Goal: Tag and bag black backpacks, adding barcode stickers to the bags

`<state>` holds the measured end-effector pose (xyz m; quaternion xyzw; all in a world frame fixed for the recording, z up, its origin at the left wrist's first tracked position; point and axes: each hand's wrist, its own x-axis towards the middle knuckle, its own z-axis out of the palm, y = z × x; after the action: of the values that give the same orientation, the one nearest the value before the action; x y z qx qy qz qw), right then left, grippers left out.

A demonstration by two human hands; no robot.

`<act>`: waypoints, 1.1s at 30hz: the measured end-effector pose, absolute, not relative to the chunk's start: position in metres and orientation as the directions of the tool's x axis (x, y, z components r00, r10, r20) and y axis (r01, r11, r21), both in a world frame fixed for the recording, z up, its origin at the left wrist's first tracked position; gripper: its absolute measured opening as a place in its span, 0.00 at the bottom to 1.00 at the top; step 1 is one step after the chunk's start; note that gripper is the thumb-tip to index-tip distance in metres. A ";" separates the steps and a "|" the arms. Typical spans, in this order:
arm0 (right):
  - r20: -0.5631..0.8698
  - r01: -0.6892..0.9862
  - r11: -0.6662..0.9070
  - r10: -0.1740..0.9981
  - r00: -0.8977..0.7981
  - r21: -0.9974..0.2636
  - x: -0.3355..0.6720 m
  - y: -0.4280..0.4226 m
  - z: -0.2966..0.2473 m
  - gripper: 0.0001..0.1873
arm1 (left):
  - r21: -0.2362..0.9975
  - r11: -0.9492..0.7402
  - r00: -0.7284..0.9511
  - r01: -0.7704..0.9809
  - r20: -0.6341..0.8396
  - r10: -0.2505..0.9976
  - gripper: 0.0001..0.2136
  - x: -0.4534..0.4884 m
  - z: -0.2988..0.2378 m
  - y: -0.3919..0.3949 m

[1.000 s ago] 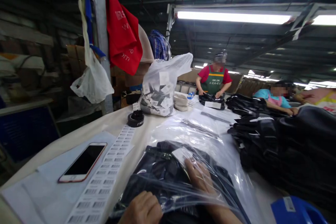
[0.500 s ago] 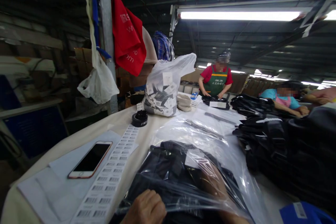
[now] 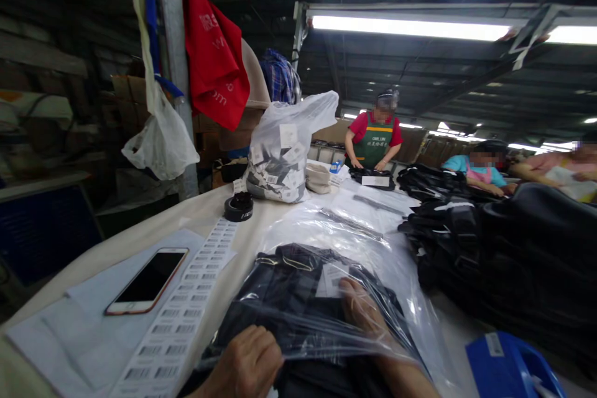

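A clear plastic bag [image 3: 298,231] lies in front of me with a folded black fabric item [image 3: 280,286] partly inside it. On the item rests a white card tag [image 3: 332,280]. My left hand [image 3: 247,360] is closed on the near edge of the plastic bag, at its left side. My right hand [image 3: 366,308] reaches inside the bag and shows through the film. Its fingers lie over the black item, touching it by the tag's right edge. The plastic partly blurs those fingers.
To the left are a phone [image 3: 148,280], barcode label sheets [image 3: 180,328] and a black tape roll [image 3: 239,206]. A stuffed plastic bag [image 3: 278,161] stands behind. Black bags [image 3: 522,255] are piled right, near a blue container [image 3: 510,364]. Co-workers [image 3: 375,130] work beyond.
My view has turned slightly right, bringing more of the blue container into sight. My right hand's fingers now show more clearly by the tag. My left hand still grips the bag's edge.
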<state>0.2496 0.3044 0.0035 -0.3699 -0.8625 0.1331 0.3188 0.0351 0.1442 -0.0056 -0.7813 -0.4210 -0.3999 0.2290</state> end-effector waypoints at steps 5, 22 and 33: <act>0.456 0.535 0.782 0.622 -0.637 -0.320 0.250 0.301 0.001 0.18 | 0.014 -0.561 0.345 0.828 0.776 0.528 0.09 0.035 0.005 0.141; 0.152 0.657 0.719 0.692 -0.705 -0.228 0.260 0.256 0.046 0.27 | 0.191 -0.507 0.237 0.840 0.712 0.661 0.08 0.032 0.048 0.122; 0.139 0.383 0.874 0.436 -0.889 -0.298 0.307 0.147 0.095 0.25 | 0.223 -0.495 0.184 0.840 0.741 0.646 0.06 0.025 0.042 0.111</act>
<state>0.3075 0.1466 0.0954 -0.2127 -0.9628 0.1323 0.1012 0.0247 0.1109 0.0420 -0.7604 -0.4883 -0.4117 0.1177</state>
